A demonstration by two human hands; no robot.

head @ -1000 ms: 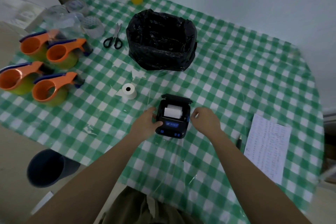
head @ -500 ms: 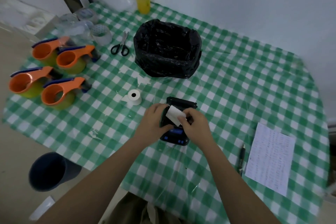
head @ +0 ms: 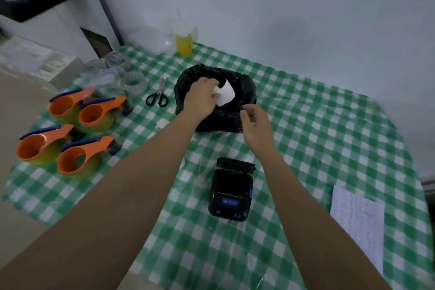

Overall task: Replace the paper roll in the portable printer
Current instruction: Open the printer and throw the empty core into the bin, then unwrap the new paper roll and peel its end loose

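The black portable printer [head: 231,192] lies on the green checked tablecloth with its lid open and its paper bay dark and empty. My left hand [head: 201,99] holds a piece of white paper [head: 225,95] over the open black bin bag [head: 244,92]. My right hand [head: 255,126] hovers at the bag's front right rim, fingers loosely curled, holding nothing. The spare white roll seen earlier is hidden behind my left forearm.
Several orange tape dispensers [head: 82,113] sit at the left. Scissors [head: 158,96] and clear tape rolls [head: 134,82] lie left of the bag. A cup of yellow drink [head: 184,42] stands by the wall. A printed sheet [head: 357,221] lies at the right.
Both hands left the printer and moved up to the bin bag; my left hand carried the white paper there. The printer's bay no longer holds paper. The camera tilted upward.
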